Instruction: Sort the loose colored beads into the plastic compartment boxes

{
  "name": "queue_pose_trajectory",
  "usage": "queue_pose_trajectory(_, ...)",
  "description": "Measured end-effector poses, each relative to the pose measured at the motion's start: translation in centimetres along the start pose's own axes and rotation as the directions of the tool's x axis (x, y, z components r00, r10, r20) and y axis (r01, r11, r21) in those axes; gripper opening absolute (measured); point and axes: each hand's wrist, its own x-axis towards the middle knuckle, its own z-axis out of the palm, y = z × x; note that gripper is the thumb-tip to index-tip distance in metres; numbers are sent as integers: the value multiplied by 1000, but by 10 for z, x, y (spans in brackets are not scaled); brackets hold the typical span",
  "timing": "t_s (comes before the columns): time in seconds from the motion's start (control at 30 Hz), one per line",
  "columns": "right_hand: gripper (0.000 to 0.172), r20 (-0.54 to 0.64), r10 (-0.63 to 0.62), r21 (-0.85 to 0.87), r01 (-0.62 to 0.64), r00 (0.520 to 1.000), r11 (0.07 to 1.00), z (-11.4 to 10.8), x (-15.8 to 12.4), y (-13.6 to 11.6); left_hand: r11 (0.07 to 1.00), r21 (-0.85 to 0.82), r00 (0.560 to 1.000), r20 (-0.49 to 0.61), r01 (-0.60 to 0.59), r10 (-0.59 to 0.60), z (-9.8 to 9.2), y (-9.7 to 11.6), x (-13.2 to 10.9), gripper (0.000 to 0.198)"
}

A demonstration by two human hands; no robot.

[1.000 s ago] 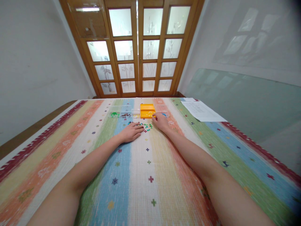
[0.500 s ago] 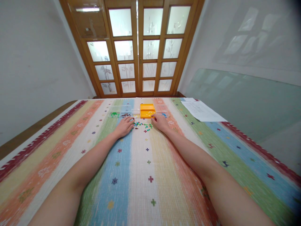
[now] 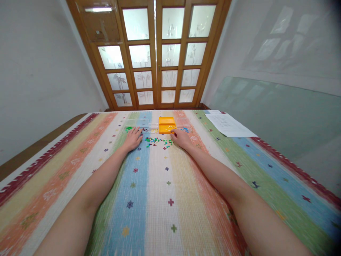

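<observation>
Small green, blue and dark pieces (image 3: 159,141) lie scattered on the striped cloth between my hands. My left hand (image 3: 134,138) is at the near side of a clear box with green pieces (image 3: 128,128) and dark pieces (image 3: 145,130); its fingers are spread. Close to the front right corner of an orange box (image 3: 167,121) is my right hand (image 3: 179,138), its fingers drawn together; whatever they hold, if anything, is too small to make out. White pieces lie in the orange box. Blue pieces (image 3: 184,130) sit in a clear box behind my right hand.
White printed sheets (image 3: 229,125) lie at the back right of the table. A striped tablecloth (image 3: 160,213) covers the table. Beyond its far edge stand wooden doors with glass panes (image 3: 156,53). A glass panel (image 3: 266,110) leans on the right wall.
My left hand has moved left, away from the loose pieces, uncovering more of them and covering part of the clear box. My right hand has stayed almost still beside the orange box.
</observation>
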Motion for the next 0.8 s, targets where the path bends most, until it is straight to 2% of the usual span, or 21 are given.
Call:
queue_pose_trajectory(0.17,31,6,-9,-14,9,1000,1000,-1,-1,-1,986,-95,991,-15,-137,136,-10,14,2,45)
queue_pose_trajectory(0.3,31,12,-6,-15,6,1000,1000,-3,-2,-3,978,-106,983,5,-181,182,-18,22,1,31)
queue_pose_trajectory(0.47,31,24,-6,-11,6,1000,1000,-4,-2,-4,967,-102,971,27,-235,239,-22,29,0,27)
queue_pose_trajectory(0.63,30,23,-29,-5,29,999,1000,-4,-1,-4,963,-102,968,21,-247,251,-21,34,-1,24)
queue_pose_trajectory(0.8,30,30,-45,-14,45,999,999,-4,-1,-3,973,-111,979,10,-201,203,-20,36,-1,20)
